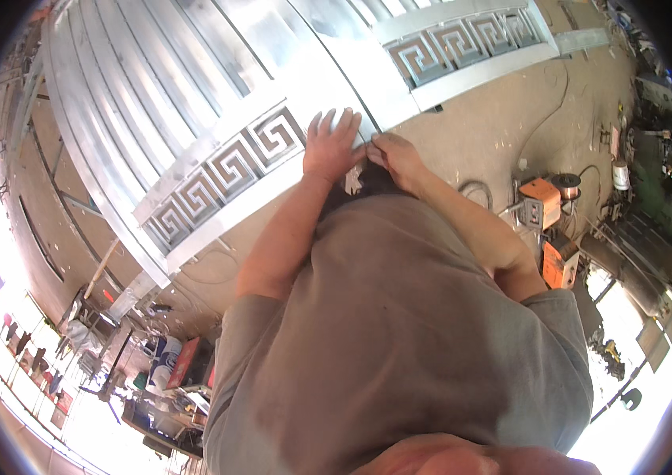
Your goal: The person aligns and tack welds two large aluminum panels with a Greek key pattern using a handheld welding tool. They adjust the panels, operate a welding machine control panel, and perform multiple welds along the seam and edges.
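A large silvery metal gate (pixel 324 75) lies in front of me, split by a dark seam between its two leaves. Ribbed slats (pixel 154 71) and a Greek-key ornament strip (pixel 229 170) mark the left leaf; a second Greek-key strip (pixel 462 47) runs along the right one. My left hand (pixel 332 146) rests flat on the near end of the left leaf, fingers stretched out beside the seam. At the seam's near end my right hand (pixel 397 161) is closed, its fingers bent together. Whatever it pinches there is hidden or too small to name.
Two orange machine boxes (pixel 540 202) stand on the floor at the right, by a wire spool (pixel 565 186). Thin cables lie across the brown floor (pixel 494 127). Tools and a red box (pixel 189 364) crowd the lower left.
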Tool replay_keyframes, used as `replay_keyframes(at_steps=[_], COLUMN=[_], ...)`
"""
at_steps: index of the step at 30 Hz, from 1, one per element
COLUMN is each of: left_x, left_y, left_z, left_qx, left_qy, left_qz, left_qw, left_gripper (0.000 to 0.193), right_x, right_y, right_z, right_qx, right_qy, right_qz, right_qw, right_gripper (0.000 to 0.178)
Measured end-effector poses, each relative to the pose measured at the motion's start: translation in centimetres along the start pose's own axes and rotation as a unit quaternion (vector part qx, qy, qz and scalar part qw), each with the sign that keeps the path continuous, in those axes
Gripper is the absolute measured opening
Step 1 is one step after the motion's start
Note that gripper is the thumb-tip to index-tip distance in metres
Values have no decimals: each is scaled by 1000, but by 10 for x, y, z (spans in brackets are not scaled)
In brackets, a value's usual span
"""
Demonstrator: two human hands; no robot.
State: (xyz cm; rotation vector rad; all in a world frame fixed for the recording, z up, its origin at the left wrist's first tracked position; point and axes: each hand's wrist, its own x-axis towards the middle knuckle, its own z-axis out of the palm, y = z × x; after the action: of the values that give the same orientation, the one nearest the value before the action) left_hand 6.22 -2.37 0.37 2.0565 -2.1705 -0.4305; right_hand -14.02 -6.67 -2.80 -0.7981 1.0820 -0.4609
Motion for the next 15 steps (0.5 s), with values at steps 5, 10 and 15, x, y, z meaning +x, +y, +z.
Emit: replay_keyframes(at_steps=[5, 10, 15], left_x=[1, -3, -5], left_y=[2, -1, -5], left_z=[-14, -10, -1], left_qx=[-41, -66, -59], left_qy=[-82, 70, 74], left_qz=[-26, 30, 34], left_qw=[995, 995, 995], left_gripper=[79, 77, 78], right_x=[3, -5, 1], right_y=[-12, -26, -23], right_z=[2, 10, 8], right_qx=[98, 99, 137], right_qy=[28, 38, 37], right_qz=[101, 120, 141], right_qw=[990, 987, 980], right_gripper=[17, 13, 10])
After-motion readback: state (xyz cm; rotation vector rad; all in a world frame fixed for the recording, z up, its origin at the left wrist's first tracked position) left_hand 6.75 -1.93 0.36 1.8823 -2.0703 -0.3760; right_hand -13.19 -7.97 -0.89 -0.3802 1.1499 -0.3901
